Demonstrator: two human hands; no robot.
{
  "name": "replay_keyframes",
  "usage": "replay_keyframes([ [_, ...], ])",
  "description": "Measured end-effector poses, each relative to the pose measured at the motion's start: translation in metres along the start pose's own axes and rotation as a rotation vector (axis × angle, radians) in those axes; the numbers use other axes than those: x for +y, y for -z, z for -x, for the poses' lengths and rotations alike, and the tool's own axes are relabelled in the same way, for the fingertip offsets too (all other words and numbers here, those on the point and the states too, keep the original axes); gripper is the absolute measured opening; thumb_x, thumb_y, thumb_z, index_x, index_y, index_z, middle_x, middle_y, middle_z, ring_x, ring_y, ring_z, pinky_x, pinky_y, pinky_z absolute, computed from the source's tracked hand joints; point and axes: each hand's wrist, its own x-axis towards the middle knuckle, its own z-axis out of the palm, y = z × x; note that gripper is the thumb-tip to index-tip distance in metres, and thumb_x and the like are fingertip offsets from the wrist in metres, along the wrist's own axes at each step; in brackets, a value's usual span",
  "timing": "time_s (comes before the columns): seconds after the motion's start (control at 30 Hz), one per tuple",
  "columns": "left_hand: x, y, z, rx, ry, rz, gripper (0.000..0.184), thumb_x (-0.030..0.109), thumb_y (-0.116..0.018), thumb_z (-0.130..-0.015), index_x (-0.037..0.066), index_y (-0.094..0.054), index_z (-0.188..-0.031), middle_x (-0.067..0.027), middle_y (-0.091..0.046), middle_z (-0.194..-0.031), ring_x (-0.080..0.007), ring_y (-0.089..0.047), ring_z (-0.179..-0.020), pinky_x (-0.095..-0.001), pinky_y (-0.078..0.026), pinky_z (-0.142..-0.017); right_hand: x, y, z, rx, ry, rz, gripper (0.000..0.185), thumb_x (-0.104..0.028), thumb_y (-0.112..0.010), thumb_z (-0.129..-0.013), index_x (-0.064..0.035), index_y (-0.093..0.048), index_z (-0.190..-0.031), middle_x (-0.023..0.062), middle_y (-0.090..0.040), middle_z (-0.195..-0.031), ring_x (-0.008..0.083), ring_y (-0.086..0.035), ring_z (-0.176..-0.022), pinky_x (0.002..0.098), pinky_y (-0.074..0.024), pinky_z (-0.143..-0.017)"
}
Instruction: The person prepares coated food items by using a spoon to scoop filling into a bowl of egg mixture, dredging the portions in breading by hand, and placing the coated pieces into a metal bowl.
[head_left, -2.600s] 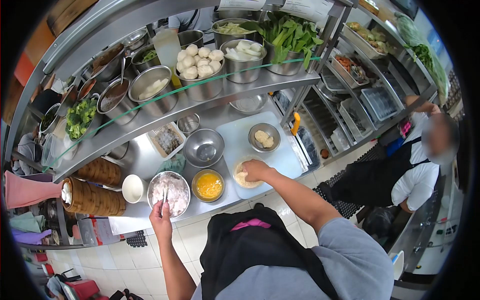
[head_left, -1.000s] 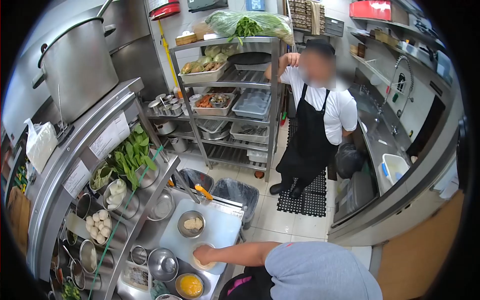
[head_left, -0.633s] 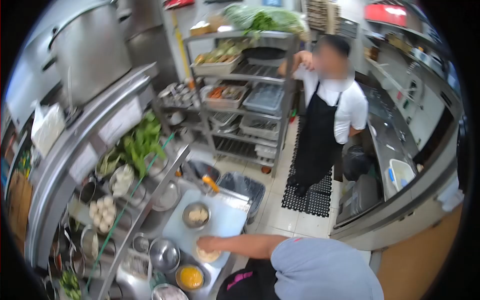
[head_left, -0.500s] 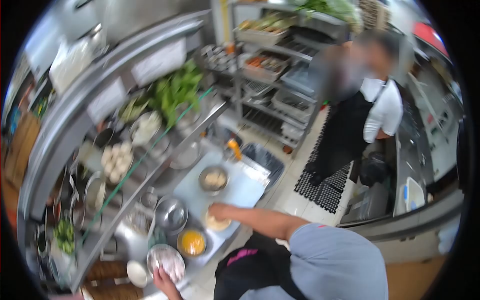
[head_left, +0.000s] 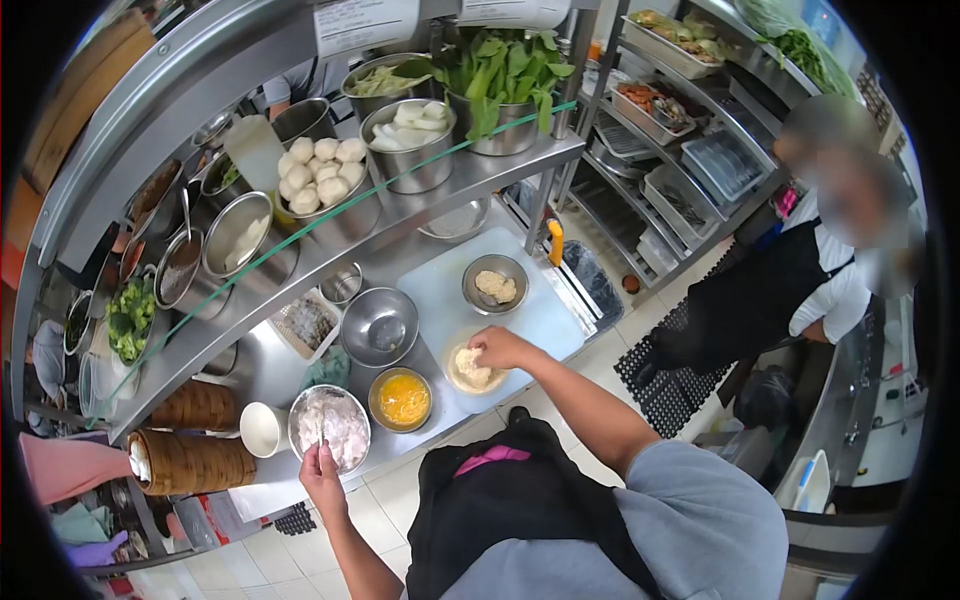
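My left hand (head_left: 321, 482) is pinched at the near edge of a metal bowl of pale, white-coated pieces (head_left: 338, 422). A small white-coated piece (head_left: 322, 437) shows at its fingertips; its kind is unclear. My right hand (head_left: 503, 350) is closed, fingertips down in a shallow bowl of pale crumbs (head_left: 470, 369); what it grips is hidden. Between my hands stands a metal bowl of beaten egg (head_left: 402, 400). Beyond the crumbs, a metal bowl (head_left: 478, 303) holds crumb-coated pieces (head_left: 495, 287) on a light blue cutting board (head_left: 545, 325).
An empty metal bowl (head_left: 379, 327) and a white cup (head_left: 263, 430) stand nearby, beside bamboo steamers (head_left: 205, 462). A steel shelf (head_left: 420, 205) above bears pots of vegetables and white balls (head_left: 322, 175). Another person (head_left: 745, 285) in a black apron is at the right.
The view has swung and sharpened, shifting the counter within it. My right hand stays at the crumb bowl and my left at the bowl of white-coated pieces.
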Motion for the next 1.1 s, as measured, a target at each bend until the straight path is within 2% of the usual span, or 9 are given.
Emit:
replay_keyframes([
  [0.23, -0.011, 0.012, 0.001, 0.019, -0.027, -0.012, 0.030, 0.023, -0.063, -0.100, -0.003, -0.065, -0.114, 0.0027, -0.057, -0.082, -0.0052, -0.046, -0.071, -0.0217, -0.038, -0.061, 0.002, 0.085, -0.013, 0.051, -0.124, -0.638, 0.035, -0.013, -0.077, -0.071, 0.0018, -0.070, -0.101, 0.0119, -0.070, -0.091, 0.0165, -0.068, -0.075, 0.0346, -0.0583, -0.064],
  [0.43, -0.006, 0.011, 0.004, 0.042, -0.009, 0.013, 0.030, 0.025, -0.064, -0.099, -0.003, -0.066, -0.110, 0.0032, -0.056, -0.081, -0.0054, -0.045, -0.070, -0.0217, -0.037, -0.061, 0.022, 0.107, -0.065, 0.369, -0.049, 0.426, 0.030, -0.018, -0.068, -0.071, -0.0019, -0.073, -0.097, 0.0186, -0.071, -0.099, 0.0359, -0.068, -0.095, 0.0409, -0.0546, -0.084],
  [0.67, 0.000, 0.006, 0.008, 0.031, -0.013, -0.028, 0.029, 0.023, -0.064, -0.099, -0.004, -0.066, -0.109, 0.0019, -0.058, -0.081, -0.0058, -0.048, -0.071, -0.0223, -0.040, -0.062, 0.029, 0.070, -0.096, 0.153, -0.183, 0.670, 0.038, -0.034, -0.065, -0.078, 0.0002, -0.074, -0.092, 0.0223, -0.071, -0.102, 0.0346, -0.069, -0.097, 0.0428, -0.0548, -0.086],
  [0.73, 0.001, 0.012, 0.011, 0.050, -0.084, -0.083, 0.029, 0.023, -0.064, -0.098, -0.004, -0.066, -0.110, 0.0005, -0.060, -0.082, -0.0068, -0.049, -0.071, -0.0231, -0.042, -0.063, 0.035, 0.076, -0.092, 0.290, -0.016, 0.579, 0.034, -0.039, -0.066, -0.076, -0.0067, -0.076, -0.083, 0.0185, -0.072, -0.090, 0.0350, -0.070, -0.087, 0.0426, -0.0547, -0.078],
  [0.77, 0.000, 0.018, 0.012, 0.064, -0.085, -0.094, 0.030, 0.022, -0.063, -0.098, -0.004, -0.065, -0.111, -0.0003, -0.061, -0.084, -0.0075, -0.051, -0.073, -0.0235, -0.043, -0.064, 0.056, 0.073, -0.090, 0.402, 0.023, 0.318, 0.024, -0.026, -0.070, -0.074, -0.0061, -0.073, -0.087, 0.0193, -0.071, -0.089, 0.0342, -0.069, -0.080, 0.0426, -0.0541, -0.075],
  [0.83, -0.003, 0.034, 0.013, 0.112, -0.047, -0.117, 0.030, 0.022, -0.064, -0.097, -0.005, -0.066, -0.111, -0.0032, -0.065, -0.086, -0.0097, -0.055, -0.076, -0.0253, -0.046, -0.068, 0.044, 0.078, -0.069, 0.399, -0.085, -0.122, 0.018, -0.013, -0.069, -0.084, -0.0019, -0.072, -0.098, 0.0099, -0.071, -0.079, 0.0148, -0.065, -0.071, 0.0321, -0.0532, -0.063],
  [0.9, -0.022, 0.054, 0.004, 0.162, -0.057, -0.226, 0.030, 0.023, -0.066, -0.095, -0.004, -0.067, -0.108, -0.0090, -0.069, -0.087, -0.0152, -0.061, -0.078, -0.0294, -0.049, -0.072, 0.001, 0.078, -0.035, 0.409, -0.169, -0.596, 0.019, -0.012, -0.064, -0.091, 0.0009, -0.069, -0.104, 0.0028, -0.064, -0.075, 0.0099, -0.060, -0.064, 0.0240, -0.0497, -0.058],
  [1.03, 0.001, 0.061, 0.005, 0.247, -0.121, -0.646, 0.032, 0.029, -0.070, -0.090, 0.001, -0.070, -0.104, -0.0216, -0.071, -0.092, -0.0384, -0.069, -0.085, -0.0416, -0.053, -0.076, 0.014, 0.053, -0.013, 0.271, -0.134, -0.510, 0.017, -0.011, -0.062, -0.091, 0.0022, -0.067, -0.101, 0.0028, -0.061, -0.075, 0.0104, -0.057, -0.063, 0.0252, -0.0480, -0.058],
  [1.1, 0.013, 0.058, 0.006, 0.212, -0.069, -0.689, 0.033, 0.030, -0.070, -0.089, 0.001, -0.071, -0.105, -0.0222, -0.071, -0.094, -0.0387, -0.069, -0.088, -0.0419, -0.053, -0.078, 0.006, 0.047, 0.001, 0.242, -0.148, -0.548, 0.017, -0.011, -0.062, -0.092, 0.0019, -0.067, -0.102, 0.0021, -0.061, -0.076, 0.0104, -0.057, -0.065, 0.0247, -0.0480, -0.060],
])
